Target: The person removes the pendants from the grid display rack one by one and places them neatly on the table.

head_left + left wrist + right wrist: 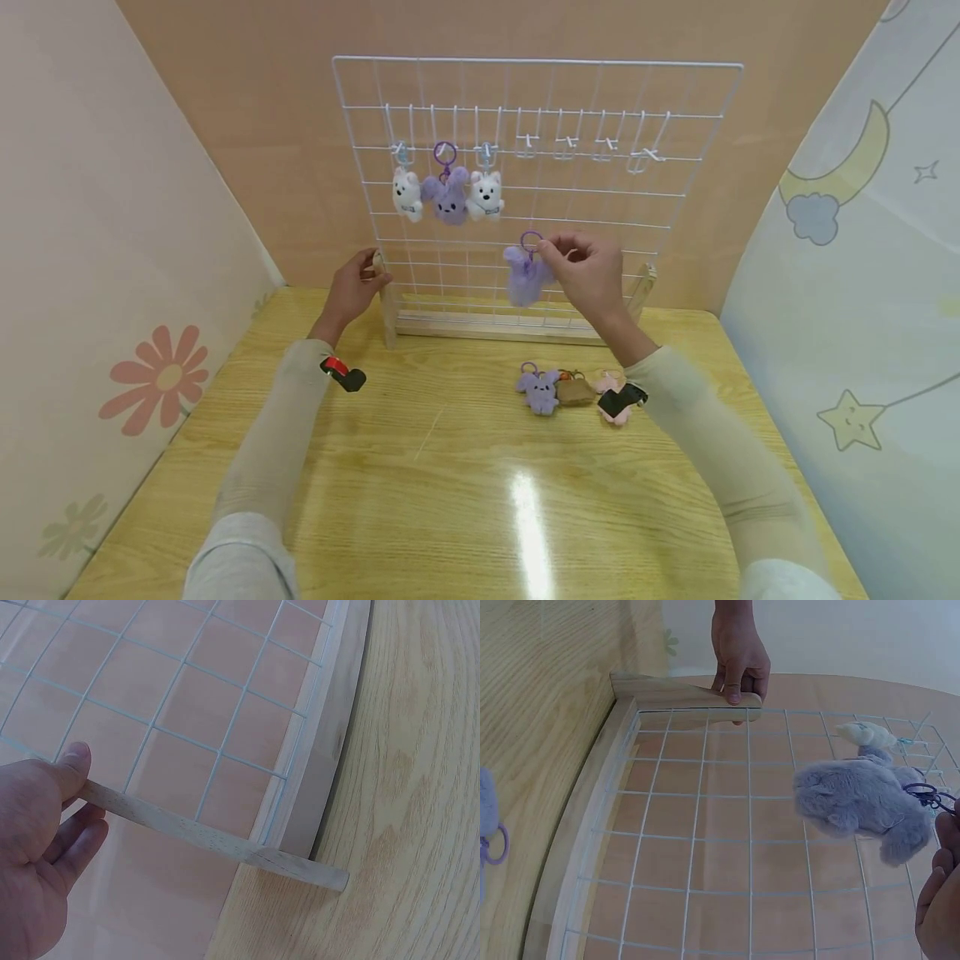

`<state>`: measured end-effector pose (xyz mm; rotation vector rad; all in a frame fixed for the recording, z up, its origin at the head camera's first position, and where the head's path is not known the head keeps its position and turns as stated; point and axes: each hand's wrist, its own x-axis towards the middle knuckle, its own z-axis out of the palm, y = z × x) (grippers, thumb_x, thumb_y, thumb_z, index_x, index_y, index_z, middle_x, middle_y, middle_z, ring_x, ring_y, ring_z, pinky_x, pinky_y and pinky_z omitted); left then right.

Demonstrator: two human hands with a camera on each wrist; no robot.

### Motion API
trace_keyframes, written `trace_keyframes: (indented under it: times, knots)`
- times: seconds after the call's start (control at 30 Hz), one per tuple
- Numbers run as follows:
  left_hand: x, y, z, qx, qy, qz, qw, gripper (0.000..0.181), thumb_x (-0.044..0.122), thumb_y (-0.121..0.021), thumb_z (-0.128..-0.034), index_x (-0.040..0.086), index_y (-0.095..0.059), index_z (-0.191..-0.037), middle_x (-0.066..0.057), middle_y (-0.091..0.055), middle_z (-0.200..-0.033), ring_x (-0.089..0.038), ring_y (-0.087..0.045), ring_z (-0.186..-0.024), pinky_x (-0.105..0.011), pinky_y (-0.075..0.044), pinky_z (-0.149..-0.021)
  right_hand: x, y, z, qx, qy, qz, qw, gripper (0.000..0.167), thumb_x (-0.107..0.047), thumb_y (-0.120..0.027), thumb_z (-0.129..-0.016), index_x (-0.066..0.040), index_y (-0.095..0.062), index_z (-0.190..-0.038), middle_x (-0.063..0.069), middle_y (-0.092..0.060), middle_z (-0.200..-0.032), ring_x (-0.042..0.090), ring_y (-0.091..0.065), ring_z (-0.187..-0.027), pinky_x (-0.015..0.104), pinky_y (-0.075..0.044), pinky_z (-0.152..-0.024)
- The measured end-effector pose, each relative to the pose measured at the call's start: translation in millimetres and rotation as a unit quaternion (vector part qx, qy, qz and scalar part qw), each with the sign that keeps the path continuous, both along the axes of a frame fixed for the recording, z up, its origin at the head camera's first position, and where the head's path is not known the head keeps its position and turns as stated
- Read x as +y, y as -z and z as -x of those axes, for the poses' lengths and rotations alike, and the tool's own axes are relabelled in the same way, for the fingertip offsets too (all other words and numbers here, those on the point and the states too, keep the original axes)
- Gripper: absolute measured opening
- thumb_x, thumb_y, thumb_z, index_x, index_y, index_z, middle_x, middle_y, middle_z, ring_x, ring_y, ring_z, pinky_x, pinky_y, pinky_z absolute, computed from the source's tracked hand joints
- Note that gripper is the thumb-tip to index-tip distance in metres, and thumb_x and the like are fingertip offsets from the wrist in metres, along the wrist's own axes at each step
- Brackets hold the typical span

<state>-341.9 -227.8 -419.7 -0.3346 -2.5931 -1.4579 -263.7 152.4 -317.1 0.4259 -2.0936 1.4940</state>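
Note:
My left hand [356, 287] grips the top of the wooden side post [387, 312] of the white wire rack [465, 242]; the left wrist view shows thumb and fingers around the post [217, 840]. Between thumb and fingers, my right hand [588, 271] pinches the purple ring of a fluffy purple plush keychain [525, 279], which hangs in front of the grid. In the right wrist view the plush [862, 799] dangles beside the fingers [941, 885]. On the rack's left hooks hang a white plush [407, 196], a purple plush [450, 200] and another white plush [486, 197].
Several hooks without keychains [566, 147] line the rack's upper right. On the table [375, 483], in front of the rack's base, lie a purple plush [540, 393], a brown item [575, 392] and a pink one [615, 415], partly covered by the right wrist camera. Walls stand on both sides.

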Motion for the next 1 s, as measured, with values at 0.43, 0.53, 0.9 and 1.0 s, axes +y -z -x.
trace_keyframes:
  times: [0.43,0.53,0.9,1.0]
  knots:
    - [-0.3,0.9,-0.2,0.001,-0.004,-0.001,1.0,0.062,0.016,-0.063,-0.1037,0.005,-0.036,-0.158,-0.021,-0.048,-0.153,-0.039,-0.056,-0.131,-0.054,-0.053,-0.102,2,33.2,-8.1,-0.011,-0.023,-0.014,0.9996,0.018,-0.02,-0.078,-0.092,-0.003,-0.079,-0.087,-0.004,-0.069,-0.075,0.018,-0.052,-0.063,0.019,-0.038,-0.05]
    - [-0.4,1.3,0.0,0.002,-0.003,-0.002,1.0,0.062,0.016,-0.064,-0.1036,0.004,-0.036,-0.158,-0.021,-0.048,-0.152,-0.039,-0.057,-0.131,-0.054,-0.053,-0.101,2,39.5,-10.6,-0.021,-0.022,-0.015,0.9994,0.018,-0.021,-0.078,-0.092,-0.004,-0.079,-0.086,-0.003,-0.069,-0.076,0.018,-0.053,-0.064,0.018,-0.039,-0.05]
    - [-0.1,1.5,0.9,0.001,-0.001,0.003,1.0,0.062,0.018,-0.063,-0.1039,0.004,-0.036,-0.158,-0.022,-0.047,-0.153,-0.039,-0.056,-0.131,-0.053,-0.053,-0.101,1,64.7,-16.3,-0.043,-0.035,-0.025,0.9981,0.016,-0.021,-0.077,-0.094,-0.005,-0.079,-0.092,0.0,-0.069,-0.079,0.015,-0.051,-0.064,0.02,-0.038,-0.05]
    - [0.2,0.8,0.3,0.001,-0.002,0.004,1.0,0.062,0.02,-0.063,-0.104,0.005,-0.036,-0.158,-0.021,-0.047,-0.153,-0.039,-0.056,-0.132,-0.053,-0.053,-0.102,2,71.2,-17.9,-0.052,-0.046,-0.025,0.9973,0.018,-0.023,-0.076,-0.094,-0.006,-0.08,-0.092,-0.001,-0.07,-0.081,0.016,-0.052,-0.065,0.021,-0.037,-0.049]
